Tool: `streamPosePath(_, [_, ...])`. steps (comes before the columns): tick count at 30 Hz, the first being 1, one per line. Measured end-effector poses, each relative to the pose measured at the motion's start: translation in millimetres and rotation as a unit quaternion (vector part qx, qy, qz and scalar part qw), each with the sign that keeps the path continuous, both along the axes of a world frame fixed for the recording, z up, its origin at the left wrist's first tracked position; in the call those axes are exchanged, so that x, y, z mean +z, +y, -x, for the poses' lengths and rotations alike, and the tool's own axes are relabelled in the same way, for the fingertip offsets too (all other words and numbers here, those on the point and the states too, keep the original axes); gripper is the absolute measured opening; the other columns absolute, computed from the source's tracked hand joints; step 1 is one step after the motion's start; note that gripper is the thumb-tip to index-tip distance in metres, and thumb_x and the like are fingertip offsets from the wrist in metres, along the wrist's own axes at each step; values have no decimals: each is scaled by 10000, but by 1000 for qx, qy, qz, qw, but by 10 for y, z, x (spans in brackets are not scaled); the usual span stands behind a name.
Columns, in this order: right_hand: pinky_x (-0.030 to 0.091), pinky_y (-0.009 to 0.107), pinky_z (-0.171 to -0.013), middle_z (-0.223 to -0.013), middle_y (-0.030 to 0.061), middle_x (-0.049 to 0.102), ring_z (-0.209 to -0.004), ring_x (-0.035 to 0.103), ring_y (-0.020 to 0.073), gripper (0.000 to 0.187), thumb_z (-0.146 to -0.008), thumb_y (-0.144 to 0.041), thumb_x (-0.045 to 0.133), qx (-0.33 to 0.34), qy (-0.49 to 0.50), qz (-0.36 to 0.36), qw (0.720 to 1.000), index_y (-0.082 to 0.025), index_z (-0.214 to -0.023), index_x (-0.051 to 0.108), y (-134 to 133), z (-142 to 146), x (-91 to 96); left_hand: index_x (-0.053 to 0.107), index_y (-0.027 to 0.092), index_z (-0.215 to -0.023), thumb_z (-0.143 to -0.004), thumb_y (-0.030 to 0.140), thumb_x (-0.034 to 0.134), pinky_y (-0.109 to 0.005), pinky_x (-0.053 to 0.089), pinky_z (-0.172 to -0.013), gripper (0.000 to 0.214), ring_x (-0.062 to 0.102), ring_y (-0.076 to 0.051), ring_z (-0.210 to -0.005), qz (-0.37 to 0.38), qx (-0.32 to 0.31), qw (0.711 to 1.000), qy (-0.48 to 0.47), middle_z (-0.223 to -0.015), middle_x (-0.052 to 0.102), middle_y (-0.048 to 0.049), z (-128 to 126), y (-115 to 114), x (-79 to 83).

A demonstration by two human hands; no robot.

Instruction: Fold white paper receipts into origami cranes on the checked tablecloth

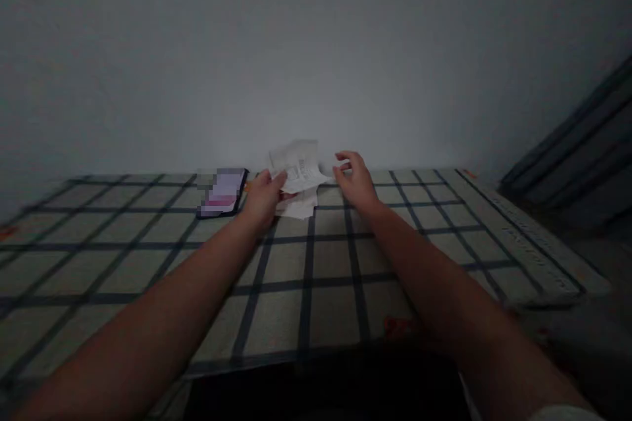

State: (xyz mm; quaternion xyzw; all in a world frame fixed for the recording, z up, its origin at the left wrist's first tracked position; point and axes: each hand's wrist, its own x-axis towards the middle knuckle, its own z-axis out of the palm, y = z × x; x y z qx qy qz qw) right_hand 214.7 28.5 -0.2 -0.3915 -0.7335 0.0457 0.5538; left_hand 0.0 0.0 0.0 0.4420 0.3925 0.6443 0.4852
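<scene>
Both my arms reach far across a surface covered in a pale cloth with dark grid lines. My left hand pinches a crumpled white paper slip and lifts its near edge off the cloth. More white paper lies under it. My right hand hovers just right of the slip, fingers curled and apart, holding nothing I can see.
A dark-framed phone with a lit, blurred screen lies left of my left hand, close to the plain wall. The cloth's right edge drops off beside dark slanted panels. The room is dim.
</scene>
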Motion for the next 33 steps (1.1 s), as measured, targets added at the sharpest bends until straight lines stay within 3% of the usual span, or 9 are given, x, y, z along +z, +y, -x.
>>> streamPosePath(3, [420,376,-945,-1142,94,588,-1096,544,223,217,-908,-323,566,81,-151,-39,984,-214,-1089,618,-131,76,65,642,151,-1008,-762,188,693,-249,599,-614,254,706,-169,-808,-9,4,1000,-19,-1049,718,-84,13,25,-7])
streamPosePath(5, [382,390,-969,-1203,88,587,-1133,521,239,337,-861,-445,652,89,-222,-45,970,-234,-1124,630,-205,135,95,638,157,-1039,-754,182,691,-247,594,-611,291,714,-180,-817,-14,-7,1000,-23,-1091,714,-92,1,25,-14])
streamPosePath(7, [341,411,-969,-1205,93,601,-1137,506,265,447,-819,-500,697,49,-247,-42,967,-228,-1164,615,-257,184,116,625,171,-1102,-750,188,690,-256,592,-611,358,720,-196,-832,-16,-23,999,-19,-1145,703,-103,-29,8,-18])
streamPosePath(10, [329,384,-901,-1050,87,652,-1013,534,246,397,-851,-452,679,6,-237,-24,971,-184,-1135,610,-285,207,136,609,181,-1149,-744,208,703,-287,595,-641,416,717,-216,-859,-20,-30,999,-4,-1163,701,-110,-83,-31,-12])
streamPosePath(13, [296,383,-891,-1042,71,675,-1016,520,243,341,-877,-426,661,22,-265,-26,964,-212,-1141,644,-276,175,141,615,174,-1122,-732,209,715,-305,595,-698,404,706,-227,-906,-24,-41,999,-4,-1149,710,-104,-123,-60,-1])
streamPosePath(16, [264,409,-907,-1011,58,702,-1036,501,244,268,-933,-457,578,28,-285,-30,958,-232,-959,721,-252,141,114,611,188,-1122,-728,191,706,-325,591,-750,405,691,-224,-959,-23,-57,998,-26,-1205,688,-91,-132,-52,-12])
streamPosePath(20, [284,419,-907,-906,56,718,-991,524,233,317,-953,-455,544,19,-247,-13,969,-225,-862,742,-185,114,43,618,197,-1094,-759,207,690,-284,571,-765,343,675,-185,-964,-15,-66,997,-37,-1199,680,-75,-100,-4,-38])
streamPosePath(26, [417,373,-890,-994,79,709,-922,624,205,236,-899,-362,621,44,-108,60,991,-193,-1047,695,-77,104,-41,600,208,-1067,-818,248,663,-306,565,-833,260,667,-139,-890,3,-120,989,-84,-1076,690,-37,-75,-12,-1])
streamPosePath(33, [466,274,-692,-832,27,679,-752,637,158,256,-812,-419,653,102,33,177,978,-185,-902,600,-121,128,8,590,190,-1140,-672,193,818,-341,539,-895,520,682,-148,-841,-45,-122,991,-13,-984,716,-42,-121,-21,-53])
